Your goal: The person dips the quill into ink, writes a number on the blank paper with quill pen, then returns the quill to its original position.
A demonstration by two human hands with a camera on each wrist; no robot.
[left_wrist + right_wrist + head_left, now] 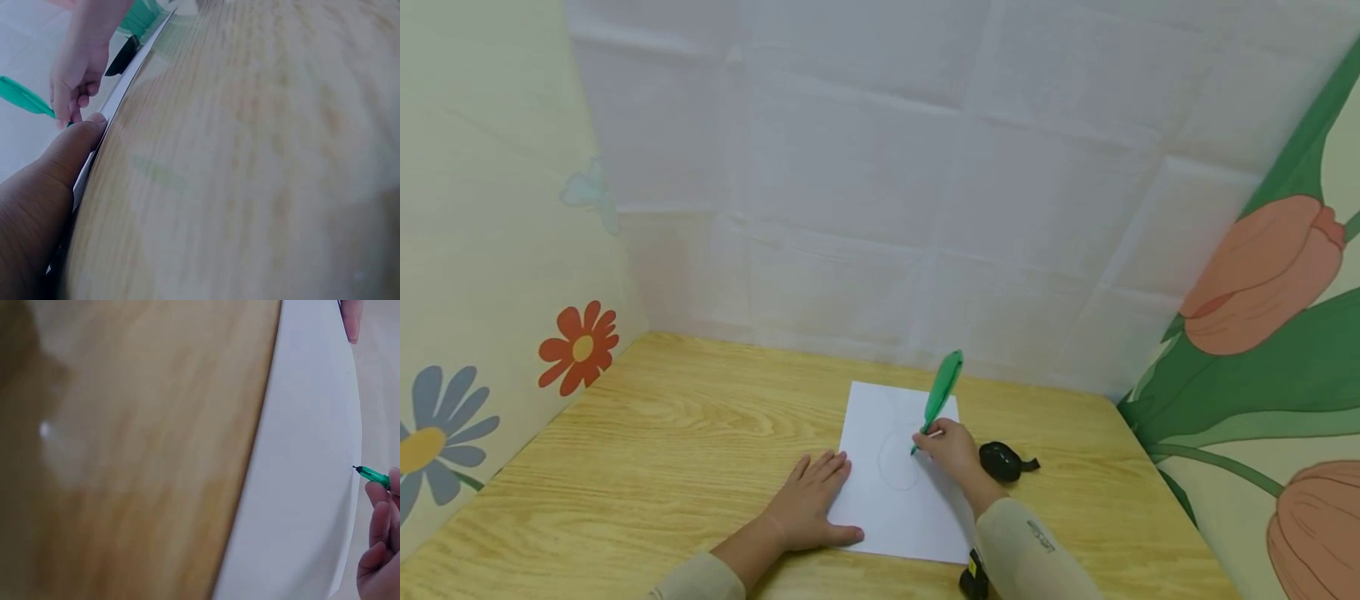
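Observation:
A white sheet of paper lies on the wooden table, with a faint oval outline drawn near its middle. My right hand pinches a green feather-shaped pen low on its shaft, and the feather end leans up and away. In the right wrist view the dark tip of the pen is right at the paper's surface. My left hand rests with fingers spread along the sheet's left edge, its thumb over the lower left part. The left wrist view shows that thumb beside the paper's edge.
Just right of my right hand lies a black rounded object with a short strap. Another black item with a yellow patch shows beside the right sleeve. A white cloth hangs behind the table, with flower-printed walls at the sides.

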